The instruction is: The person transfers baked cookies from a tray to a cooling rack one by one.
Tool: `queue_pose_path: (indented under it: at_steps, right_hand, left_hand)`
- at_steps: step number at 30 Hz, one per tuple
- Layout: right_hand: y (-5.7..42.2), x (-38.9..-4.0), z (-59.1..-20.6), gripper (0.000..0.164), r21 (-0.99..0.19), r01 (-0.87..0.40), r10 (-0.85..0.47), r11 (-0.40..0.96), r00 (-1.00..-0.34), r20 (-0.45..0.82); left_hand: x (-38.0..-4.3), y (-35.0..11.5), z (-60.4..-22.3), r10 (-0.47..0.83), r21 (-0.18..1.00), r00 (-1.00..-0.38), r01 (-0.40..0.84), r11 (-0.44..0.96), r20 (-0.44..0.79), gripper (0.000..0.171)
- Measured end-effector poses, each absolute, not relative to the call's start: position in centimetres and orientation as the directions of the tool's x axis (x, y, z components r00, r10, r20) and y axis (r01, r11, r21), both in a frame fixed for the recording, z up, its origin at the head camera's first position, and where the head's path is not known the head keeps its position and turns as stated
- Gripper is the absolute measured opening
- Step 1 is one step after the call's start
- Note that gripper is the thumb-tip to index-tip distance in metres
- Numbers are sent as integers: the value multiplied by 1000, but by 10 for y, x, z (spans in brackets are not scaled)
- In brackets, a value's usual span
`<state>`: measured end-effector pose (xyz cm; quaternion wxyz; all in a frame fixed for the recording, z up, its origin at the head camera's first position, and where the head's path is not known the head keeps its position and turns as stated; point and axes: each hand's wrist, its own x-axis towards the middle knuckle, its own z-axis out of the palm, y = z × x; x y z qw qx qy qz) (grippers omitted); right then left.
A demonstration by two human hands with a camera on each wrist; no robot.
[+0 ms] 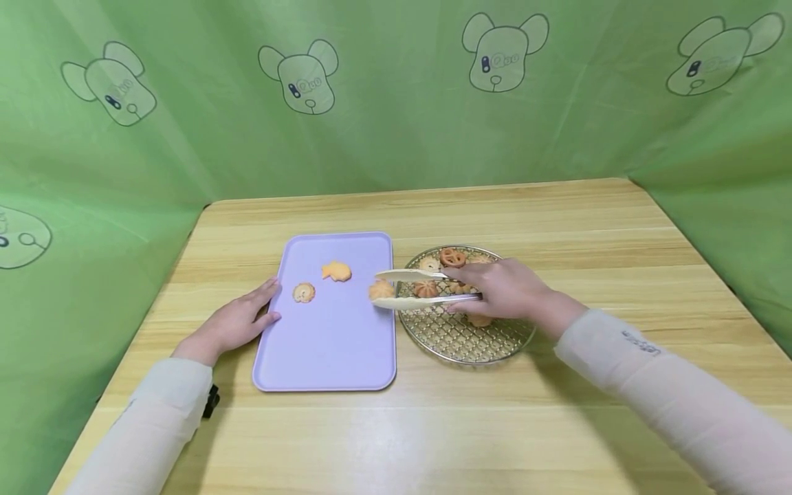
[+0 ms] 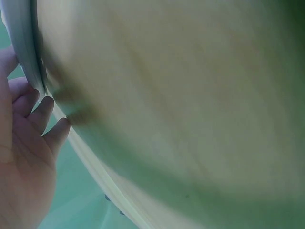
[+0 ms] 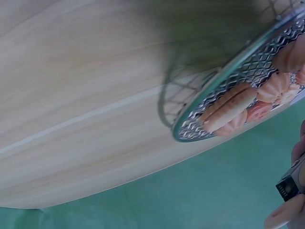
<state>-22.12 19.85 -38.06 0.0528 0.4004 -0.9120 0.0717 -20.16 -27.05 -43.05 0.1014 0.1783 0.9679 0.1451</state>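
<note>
My right hand [image 1: 504, 289] grips a pair of tongs [image 1: 411, 275] with pale tips and metal arms. Between those tips, over the right edge of the purple tray [image 1: 324, 350], is a round ridged cookie [image 1: 381, 289]. On the tray lie a fish-shaped cookie [image 1: 337, 271] and a round pale cookie [image 1: 304, 293]. My left hand [image 1: 238, 320] rests at the tray's left edge, fingers touching the rim. Below my right hand stands a round wire rack [image 1: 458, 347] bearing several cookies, among them a pretzel-shaped cookie [image 1: 453, 257]. My right hand and sleeve cover part of the rack.
The tray and rack stand side by side on a wooden table [image 1: 433, 426]. A green curtain [image 1: 396, 137] with mouse-head drawings hangs behind and at both sides. In the right wrist view, the rack's rim [image 3: 224, 76] stands raised above the tabletop.
</note>
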Motion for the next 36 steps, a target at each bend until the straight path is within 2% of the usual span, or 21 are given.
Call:
queue_pose_path:
  at_steps: [7, 18, 31, 36]
  right_hand:
    - [211, -220, -377, 69, -88, -708, -701, 701, -706, 103]
    - [239, -219, -381, 67, -79, -716, -704, 693, -697, 138]
    - [261, -212, -375, 68, -72, -663, -661, 745, -748, 61]
    - [269, -211, -376, 66, -62, -674, -671, 736, -738, 70]
  left_hand:
    - [-201, -270, -431, 375, 320, -916, 315, 893, -143, 64]
    - [-202, -270, -431, 373, 318, -917, 314, 895, -144, 64]
    - [-200, -270, -430, 371, 331, -917, 308, 892, -147, 64]
    - [-201, -270, -431, 370, 325, -918, 308, 894, -145, 64]
